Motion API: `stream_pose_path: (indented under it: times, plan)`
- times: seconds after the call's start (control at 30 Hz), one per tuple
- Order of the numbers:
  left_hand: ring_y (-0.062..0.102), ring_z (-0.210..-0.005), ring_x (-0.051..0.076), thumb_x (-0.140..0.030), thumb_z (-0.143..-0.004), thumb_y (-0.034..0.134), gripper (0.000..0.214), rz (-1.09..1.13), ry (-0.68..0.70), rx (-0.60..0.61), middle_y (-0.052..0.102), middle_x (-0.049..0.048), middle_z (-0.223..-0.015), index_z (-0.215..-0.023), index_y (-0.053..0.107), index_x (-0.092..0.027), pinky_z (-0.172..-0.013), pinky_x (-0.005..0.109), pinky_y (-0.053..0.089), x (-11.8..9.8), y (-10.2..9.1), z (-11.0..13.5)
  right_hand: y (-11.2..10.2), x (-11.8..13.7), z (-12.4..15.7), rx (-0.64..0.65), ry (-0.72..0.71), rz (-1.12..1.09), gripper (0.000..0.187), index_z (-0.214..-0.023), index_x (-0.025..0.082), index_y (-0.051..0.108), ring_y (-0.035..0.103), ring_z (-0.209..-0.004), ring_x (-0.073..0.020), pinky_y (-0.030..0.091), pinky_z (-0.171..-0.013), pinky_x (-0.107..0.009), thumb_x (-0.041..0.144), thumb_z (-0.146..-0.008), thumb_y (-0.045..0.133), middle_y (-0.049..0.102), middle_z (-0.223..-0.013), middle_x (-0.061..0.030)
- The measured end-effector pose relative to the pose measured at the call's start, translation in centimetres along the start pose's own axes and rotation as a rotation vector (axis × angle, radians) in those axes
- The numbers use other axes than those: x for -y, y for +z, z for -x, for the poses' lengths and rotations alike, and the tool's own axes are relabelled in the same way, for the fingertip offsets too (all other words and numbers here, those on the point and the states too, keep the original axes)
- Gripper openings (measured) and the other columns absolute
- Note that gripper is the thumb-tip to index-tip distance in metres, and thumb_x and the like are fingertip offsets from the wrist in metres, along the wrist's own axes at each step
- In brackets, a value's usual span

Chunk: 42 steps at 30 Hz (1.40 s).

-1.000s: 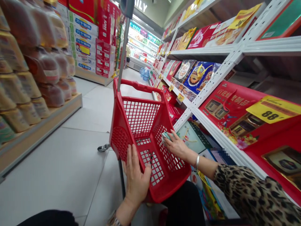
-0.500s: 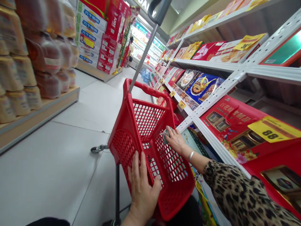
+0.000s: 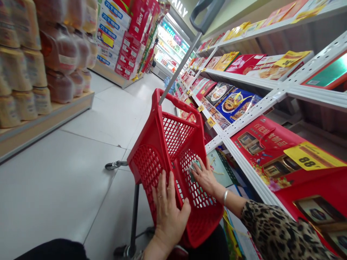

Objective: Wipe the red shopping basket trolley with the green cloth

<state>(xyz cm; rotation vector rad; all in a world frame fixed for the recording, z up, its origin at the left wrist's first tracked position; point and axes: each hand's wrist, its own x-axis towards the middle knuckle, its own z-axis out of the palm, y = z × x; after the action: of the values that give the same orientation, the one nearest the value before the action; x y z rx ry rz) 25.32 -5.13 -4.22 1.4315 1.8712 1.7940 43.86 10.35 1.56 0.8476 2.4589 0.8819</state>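
Observation:
A red plastic shopping basket cart (image 3: 159,133) with lattice walls stands tilted in front of me. My left hand (image 3: 169,213) lies on its near left rim, fingers stretched flat along the side and thumb spread over the edge. Inside the basket, my right hand (image 3: 204,177) presses a greyish-green cloth (image 3: 194,168) against the right-hand wall. Much of the cloth is hidden under the fingers. A grey handle (image 3: 204,16) on a metal pole rises from the basket's far end.
White shelves (image 3: 248,85) with gift boxes run along the right, close to my right arm. A red gift box (image 3: 260,144) bears a yellow price tag (image 3: 311,155). Packed bottles (image 3: 61,54) stand on a low platform at left. A caster wheel (image 3: 111,165) juts onto the tiles.
My right hand has slid slightly down and nearer along the inside wall with the cloth. The view has shifted a little; my left hand keeps its place on the basket.

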Motion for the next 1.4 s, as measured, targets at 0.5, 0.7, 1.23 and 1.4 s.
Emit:
stream_pose_path:
  times: [0.5,0.7,1.23,1.4]
  plan:
    - [0.036,-0.155,0.035,-0.02,-0.087,0.059,0.092,-0.004,-0.015,-0.005,0.034,0.0163,-0.17,-0.169,0.017,-0.025,-0.125,0.061,0.033,-0.2,-0.2,0.2,-1.5,-5.6,-6.7,-0.045,0.04,0.104,0.038,-0.132,0.016,0.071,0.047,-0.149,-0.042,0.002,-0.123,-0.083,0.012,-0.1,0.051,0.063,-0.147,-0.0217]
    - [0.033,-0.157,0.032,-0.017,-0.086,0.056,0.091,-0.013,-0.016,-0.011,0.034,0.0157,-0.17,-0.169,0.018,-0.024,-0.127,0.059,0.031,-0.3,-0.4,0.4,-3.2,-10.2,-13.0,-0.144,0.199,0.17,0.042,-0.128,0.009,0.073,0.047,-0.149,-0.0414,0.002,-0.125,-0.08,0.006,-0.098,0.044,0.064,-0.145,-0.0256]
    - [0.029,-0.159,0.032,-0.015,-0.083,0.057,0.095,0.006,-0.028,0.039,0.03,0.0157,-0.172,-0.168,0.018,-0.023,-0.129,0.059,0.027,-0.4,-0.8,0.5,2.5,-4.7,-13.1,-0.126,0.17,0.109,0.047,-0.141,0.006,0.065,0.049,-0.146,-0.045,-0.007,-0.123,-0.081,0.011,-0.097,0.049,0.063,-0.144,-0.0296]
    - [0.029,-0.159,0.032,-0.016,-0.084,0.056,0.093,0.008,-0.024,0.042,0.03,0.0155,-0.172,-0.169,0.017,-0.024,-0.129,0.06,0.026,-0.4,-1.0,0.6,3.4,-1.3,-11.6,-0.05,0.105,0.082,0.041,-0.135,0.007,0.068,0.053,-0.143,-0.0429,0.003,-0.123,-0.082,0.01,-0.097,0.052,0.065,-0.142,-0.0277]
